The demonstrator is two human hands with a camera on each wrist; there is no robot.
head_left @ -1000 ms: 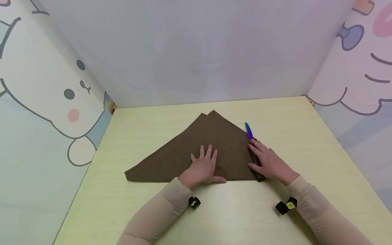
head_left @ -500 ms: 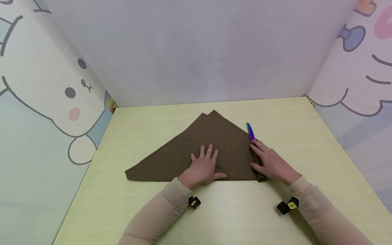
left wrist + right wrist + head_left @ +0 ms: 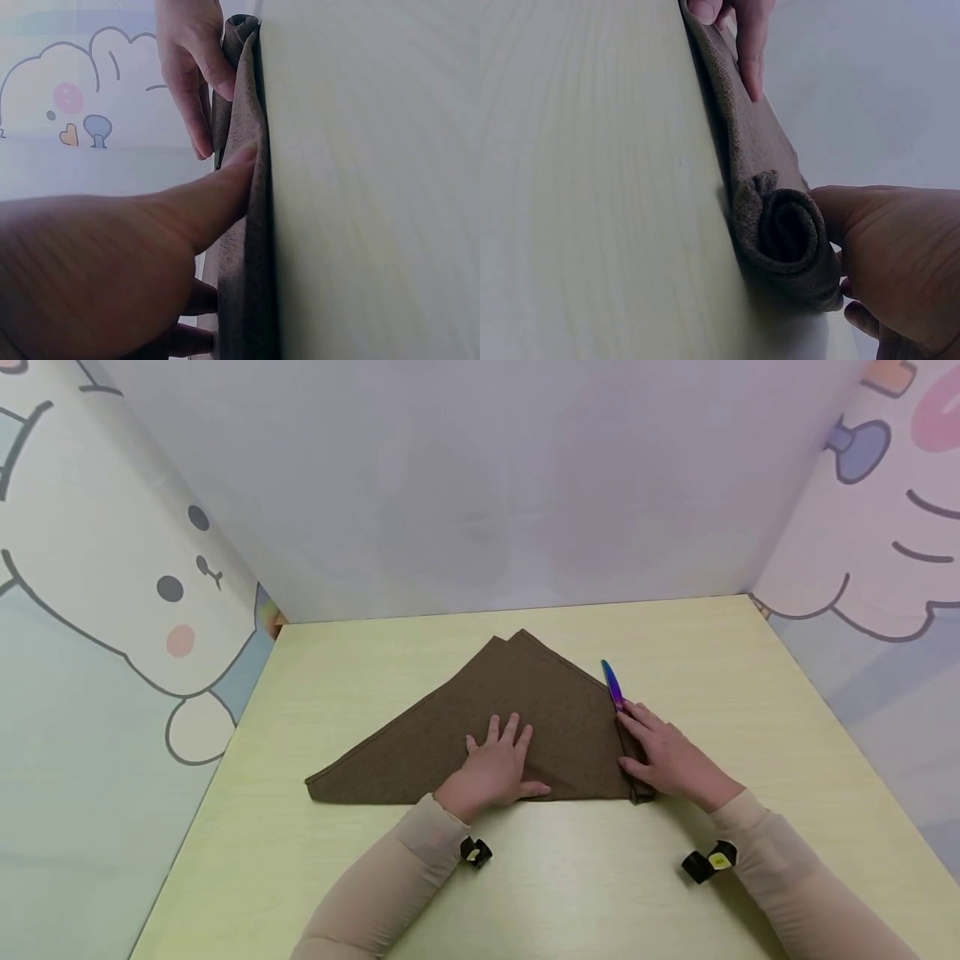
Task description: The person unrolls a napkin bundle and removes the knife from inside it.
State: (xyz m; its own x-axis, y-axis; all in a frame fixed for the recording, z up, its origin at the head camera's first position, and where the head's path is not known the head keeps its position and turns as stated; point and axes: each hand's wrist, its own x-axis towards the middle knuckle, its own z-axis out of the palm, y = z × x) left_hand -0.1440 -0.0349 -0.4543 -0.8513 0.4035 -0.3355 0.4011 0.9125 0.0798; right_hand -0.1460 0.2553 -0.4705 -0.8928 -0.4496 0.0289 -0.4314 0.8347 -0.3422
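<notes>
On the table lies a brown cloth (image 3: pixel 427 752), folded into a broad triangle with its long edge towards me. My left hand (image 3: pixel 491 770) rests on its middle, fingers spread and thumb along the near edge. The right end of the cloth forms a narrow roll (image 3: pixel 787 240), its coil showing in the right wrist view. Across this roll lies my right hand (image 3: pixel 671 760), fingers fairly straight, with thumb and fingertips at its left side. A knife (image 3: pixel 612 683) with a shiny blue-purple blade sticks out beyond the roll's far end; its handle is hidden.
The pale wooden table (image 3: pixel 465 893) reaches back to a plain whitish wall (image 3: pixel 480 485). Side panels with cartoon drawings stand left and right. A small black camera (image 3: pixel 475 852) sits at the left wrist, another black camera (image 3: pixel 697 865) at the right.
My right hand has slid slightly to the right, and the knife and the roll have shifted a little the same way. The left hand has stayed nearly still on the cloth.
</notes>
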